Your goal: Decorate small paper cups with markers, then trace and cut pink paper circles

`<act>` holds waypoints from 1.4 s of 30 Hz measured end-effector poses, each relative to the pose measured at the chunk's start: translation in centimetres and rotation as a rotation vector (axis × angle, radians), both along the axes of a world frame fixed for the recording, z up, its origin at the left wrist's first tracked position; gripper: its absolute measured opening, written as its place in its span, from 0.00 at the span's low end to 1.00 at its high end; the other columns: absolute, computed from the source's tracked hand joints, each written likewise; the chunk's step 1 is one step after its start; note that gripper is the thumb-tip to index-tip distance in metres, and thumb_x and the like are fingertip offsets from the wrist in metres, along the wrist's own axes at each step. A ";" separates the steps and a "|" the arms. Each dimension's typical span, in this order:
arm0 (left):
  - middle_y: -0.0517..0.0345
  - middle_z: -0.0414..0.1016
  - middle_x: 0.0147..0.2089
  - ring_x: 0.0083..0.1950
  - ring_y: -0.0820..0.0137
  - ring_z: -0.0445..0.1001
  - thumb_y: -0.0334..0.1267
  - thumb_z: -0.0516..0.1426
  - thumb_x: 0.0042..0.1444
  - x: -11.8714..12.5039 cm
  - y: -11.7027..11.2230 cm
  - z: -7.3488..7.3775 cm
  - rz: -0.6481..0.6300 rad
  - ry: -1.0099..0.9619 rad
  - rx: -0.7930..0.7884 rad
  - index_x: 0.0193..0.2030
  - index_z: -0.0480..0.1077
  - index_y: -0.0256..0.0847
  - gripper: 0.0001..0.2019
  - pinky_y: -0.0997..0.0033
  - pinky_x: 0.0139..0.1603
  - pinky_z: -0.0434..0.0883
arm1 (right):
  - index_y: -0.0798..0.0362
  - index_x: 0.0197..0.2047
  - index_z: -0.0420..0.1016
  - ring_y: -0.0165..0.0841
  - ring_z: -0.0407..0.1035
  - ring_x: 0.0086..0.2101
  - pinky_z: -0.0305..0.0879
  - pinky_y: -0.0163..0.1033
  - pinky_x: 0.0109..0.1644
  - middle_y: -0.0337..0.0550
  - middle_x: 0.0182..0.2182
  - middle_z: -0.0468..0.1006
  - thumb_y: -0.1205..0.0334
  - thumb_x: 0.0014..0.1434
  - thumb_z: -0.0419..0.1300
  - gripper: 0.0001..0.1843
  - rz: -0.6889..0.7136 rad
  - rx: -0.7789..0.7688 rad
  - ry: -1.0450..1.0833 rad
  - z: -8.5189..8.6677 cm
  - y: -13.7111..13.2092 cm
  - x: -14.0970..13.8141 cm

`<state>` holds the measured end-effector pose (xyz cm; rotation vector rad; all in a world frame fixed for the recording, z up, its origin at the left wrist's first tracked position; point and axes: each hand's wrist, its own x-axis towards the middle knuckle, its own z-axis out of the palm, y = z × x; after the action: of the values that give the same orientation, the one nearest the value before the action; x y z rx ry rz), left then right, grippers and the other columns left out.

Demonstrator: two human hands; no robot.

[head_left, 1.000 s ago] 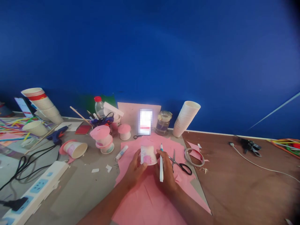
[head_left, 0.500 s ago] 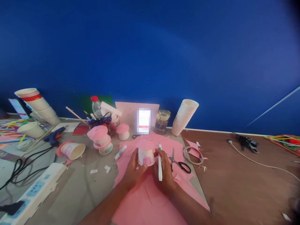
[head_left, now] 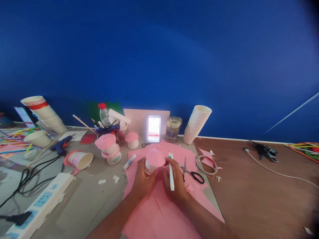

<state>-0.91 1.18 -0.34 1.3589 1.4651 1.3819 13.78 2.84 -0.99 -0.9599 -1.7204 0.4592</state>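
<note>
My left hand [head_left: 144, 177] is closed around the side of a small paper cup [head_left: 152, 165] topped with a round pink paper disc [head_left: 155, 156]. A white marker pen [head_left: 171, 172] is gripped in my right hand [head_left: 176, 179], its tip pointing away from me; that hand's fingers are also close to the cup's right side, and whether they touch it I cannot tell. Beneath both hands lie pink paper sheets [head_left: 159, 212]. Black-handled scissors [head_left: 196, 177] rest on the paper just right of my right hand. Another marker [head_left: 129, 162] lies to the left of the cup.
A tape roll [head_left: 216, 169] lies right of the scissors. Behind stand a jar [head_left: 172, 129], a lit phone [head_left: 154, 129] and stacked paper cups [head_left: 196, 124]. Pink-topped cups [head_left: 109, 146], a glue gun [head_left: 61, 143] and a power strip [head_left: 41, 205] with cables occupy the left.
The cup has tilted towards me, so more of its pink top shows and less of its coloured side. The marker stays in my right hand. The view has shifted slightly.
</note>
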 end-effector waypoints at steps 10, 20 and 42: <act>0.49 0.70 0.48 0.52 0.59 0.69 0.37 0.61 0.49 0.0 -0.1 0.3 0.049 -0.009 -0.026 0.48 0.61 0.40 0.21 0.54 0.52 0.67 | 0.51 0.54 0.63 0.37 0.73 0.39 0.71 0.42 0.41 0.47 0.40 0.76 0.70 0.56 0.54 0.21 -0.012 -0.031 0.063 -1.3 -0.1 -0.4; 0.48 0.68 0.51 0.46 0.62 0.73 0.42 0.58 0.50 -0.9 0.2 0.7 0.163 -0.035 -0.046 0.50 0.60 0.43 0.20 0.61 0.37 0.76 | 0.50 0.53 0.62 0.33 0.70 0.32 0.67 0.39 0.37 0.42 0.33 0.73 0.72 0.56 0.51 0.20 0.017 -0.023 0.163 -1.2 1.2 0.3; 0.45 0.74 0.42 0.46 0.56 0.73 0.38 0.52 0.55 -2.9 2.1 -0.9 0.278 0.724 -0.034 0.50 0.64 0.38 0.16 0.55 0.45 0.68 | 0.50 0.50 0.63 0.32 0.67 0.29 0.65 0.37 0.34 0.40 0.30 0.71 0.71 0.56 0.51 0.18 0.012 -0.053 0.174 -0.5 1.4 0.8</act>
<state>-3.76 3.25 -1.28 1.7900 2.1984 1.0477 14.58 4.22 -1.47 -0.9206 -1.5645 0.5816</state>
